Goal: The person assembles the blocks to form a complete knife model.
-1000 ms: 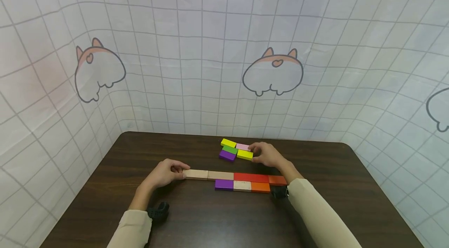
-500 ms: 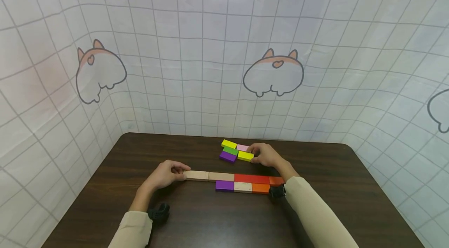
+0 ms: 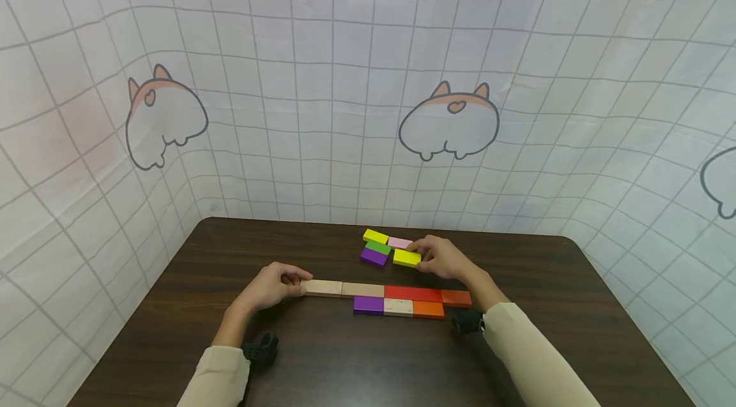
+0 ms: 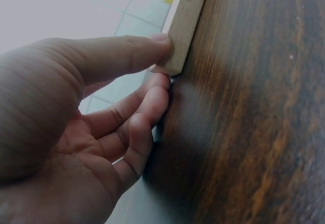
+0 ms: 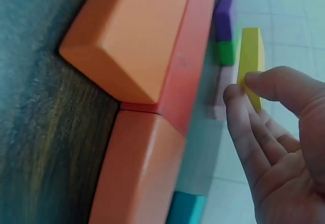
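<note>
My right hand pinches a yellow block between thumb and fingertips at its right end. In the right wrist view that yellow block stands out from the other blocks behind it. Just left of it in the head view lie a pink block, a green block, a purple block and a second yellow block. My left hand grips the left end of a bare wooden block, thumb on its near side; the left wrist view shows the thumb pressed against this wooden block.
Rightward from the held wooden block, the row continues with another wooden block, a long red block and an orange-red block. Before it sit purple, pale and orange blocks. A teal block shows in the right wrist view.
My right hand has drawn the yellow block slightly to the right, opening a gap between it and the green and purple blocks. My left hand stays in place on the wooden block.
</note>
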`<state>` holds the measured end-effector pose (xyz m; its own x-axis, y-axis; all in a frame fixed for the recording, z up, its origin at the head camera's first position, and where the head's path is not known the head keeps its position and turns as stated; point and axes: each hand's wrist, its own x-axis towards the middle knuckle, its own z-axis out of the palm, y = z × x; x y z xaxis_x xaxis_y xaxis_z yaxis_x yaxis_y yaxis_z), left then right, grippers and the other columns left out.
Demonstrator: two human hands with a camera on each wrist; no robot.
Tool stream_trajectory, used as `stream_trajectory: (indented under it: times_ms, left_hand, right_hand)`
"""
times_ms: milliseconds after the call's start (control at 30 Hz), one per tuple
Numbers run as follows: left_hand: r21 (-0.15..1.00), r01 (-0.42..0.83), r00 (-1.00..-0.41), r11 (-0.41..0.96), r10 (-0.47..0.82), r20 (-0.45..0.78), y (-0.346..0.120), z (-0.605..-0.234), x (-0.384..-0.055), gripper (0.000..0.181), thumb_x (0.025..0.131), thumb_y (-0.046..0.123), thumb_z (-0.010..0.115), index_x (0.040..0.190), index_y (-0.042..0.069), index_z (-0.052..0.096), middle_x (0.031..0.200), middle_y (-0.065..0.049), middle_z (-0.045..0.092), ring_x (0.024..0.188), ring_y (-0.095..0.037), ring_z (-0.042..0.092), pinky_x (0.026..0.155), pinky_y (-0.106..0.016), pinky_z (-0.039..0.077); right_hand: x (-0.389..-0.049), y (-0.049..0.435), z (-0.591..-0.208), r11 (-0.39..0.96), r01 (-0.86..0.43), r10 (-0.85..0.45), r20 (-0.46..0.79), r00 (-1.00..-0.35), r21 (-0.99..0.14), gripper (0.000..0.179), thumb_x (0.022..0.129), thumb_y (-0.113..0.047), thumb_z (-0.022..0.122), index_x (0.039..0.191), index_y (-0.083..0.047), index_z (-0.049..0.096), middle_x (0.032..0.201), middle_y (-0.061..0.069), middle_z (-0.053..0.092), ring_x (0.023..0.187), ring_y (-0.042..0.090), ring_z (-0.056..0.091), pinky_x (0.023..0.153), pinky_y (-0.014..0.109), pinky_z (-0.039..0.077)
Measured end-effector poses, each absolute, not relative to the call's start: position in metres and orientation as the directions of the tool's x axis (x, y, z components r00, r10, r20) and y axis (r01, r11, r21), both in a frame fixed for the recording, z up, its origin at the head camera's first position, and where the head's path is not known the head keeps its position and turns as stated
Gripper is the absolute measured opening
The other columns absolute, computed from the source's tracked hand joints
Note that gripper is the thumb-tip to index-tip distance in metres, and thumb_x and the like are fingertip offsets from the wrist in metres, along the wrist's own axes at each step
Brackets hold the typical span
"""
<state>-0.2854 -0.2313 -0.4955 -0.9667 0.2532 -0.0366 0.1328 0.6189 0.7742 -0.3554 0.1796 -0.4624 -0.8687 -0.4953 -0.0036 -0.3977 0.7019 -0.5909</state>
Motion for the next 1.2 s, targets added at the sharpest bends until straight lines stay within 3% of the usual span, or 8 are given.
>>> stream_trajectory:
  times_ms: [333, 767, 1200]
  left_hand:
    - [0.774, 0.137, -0.965, 0.618, 0.258, -0.036, -0.231, -0.494, -0.285, 0.022, 0.091, 0.013, 0.078, 0.113, 0.015, 0.079, 0.088, -0.002, 0.066, 0.077, -0.017, 0.055, 0.070, -0.034, 0.047]
    - [0.775, 0.132, -0.963, 0.618, 0.265, -0.048, -0.231, -0.492, -0.282, 0.024, 0.092, 0.016, 0.077, 0.116, 0.015, 0.078, 0.093, -0.002, 0.068, 0.080, -0.017, 0.059, 0.073, -0.034, 0.049]
    - [0.783, 0.133, -0.960, 0.608, 0.274, -0.050, -0.232, -0.493, -0.283, 0.025, 0.093, 0.017, 0.076, 0.117, 0.016, 0.078, 0.094, -0.002, 0.068, 0.081, -0.018, 0.059, 0.074, -0.034, 0.049]
  right_hand:
    - [-0.312, 0.183, -0.449, 0.633, -0.470, -0.592, 0.007, -0.806, -0.615, 0.036, 0.094, -0.009, 0.072, 0.128, -0.019, 0.070, 0.106, 0.000, 0.060, 0.083, 0.012, 0.063, 0.073, 0.024, 0.055]
    - [-0.266, 0.175, -0.462, 0.538, -0.588, -0.732, 0.011, -0.681, -0.604, 0.034, 0.088, -0.004, 0.073, 0.122, -0.012, 0.072, 0.100, 0.002, 0.059, 0.076, 0.001, 0.058, 0.072, 0.022, 0.054]
    - [-0.249, 0.158, -0.471, 0.588, -0.548, -0.709, -0.053, -0.703, -0.595, 0.033, 0.089, -0.011, 0.076, 0.121, -0.015, 0.073, 0.103, -0.003, 0.061, 0.077, 0.002, 0.059, 0.074, 0.020, 0.053]
